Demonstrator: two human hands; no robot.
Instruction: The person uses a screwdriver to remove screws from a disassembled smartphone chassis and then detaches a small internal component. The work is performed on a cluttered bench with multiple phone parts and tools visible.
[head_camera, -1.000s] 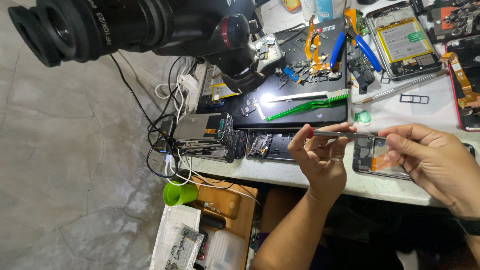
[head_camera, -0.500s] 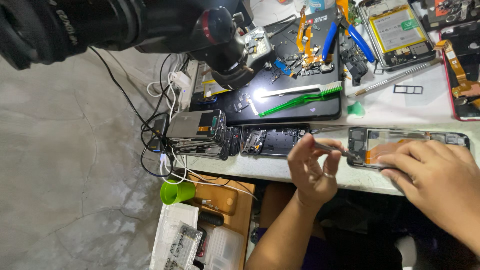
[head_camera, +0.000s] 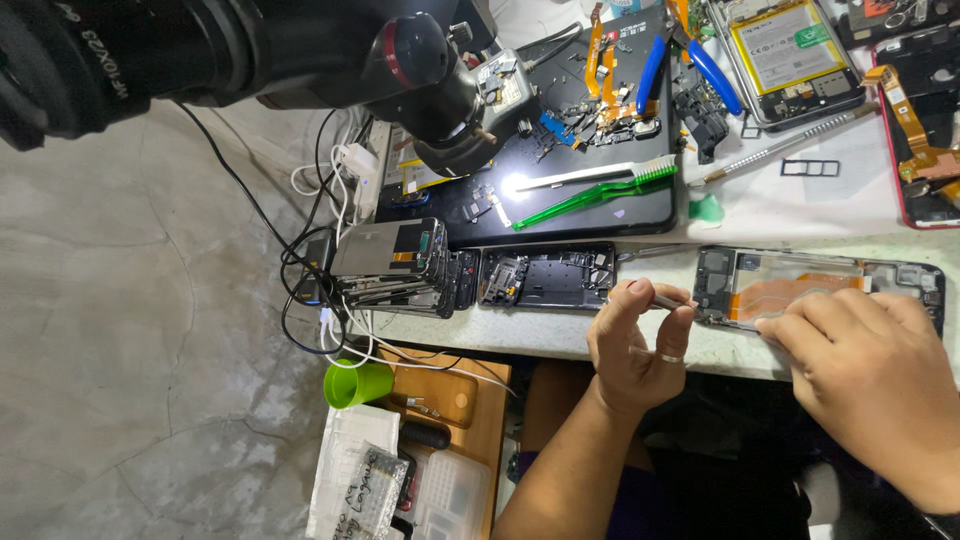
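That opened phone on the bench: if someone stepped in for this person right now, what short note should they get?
Left hand: pinches a thin metal tool, its tip at the left end of the opened phone frame with the orange flex strip.
Right hand: fingers rest on the frame's near edge, steadying it on the white bench.
Done: back is off, the insides are bare.
Left: whatever the tool is working on; too small to tell.
Nearby: green-handled brush on the black mat.

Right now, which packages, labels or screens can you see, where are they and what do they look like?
Phone battery label: top right, yellow rectangle with a green corner patch.
Plastic bag: on the floor at bottom left, clear, with a dark printed panel.
Dark screen panel: mid-bench, glossy black, used as a tray.
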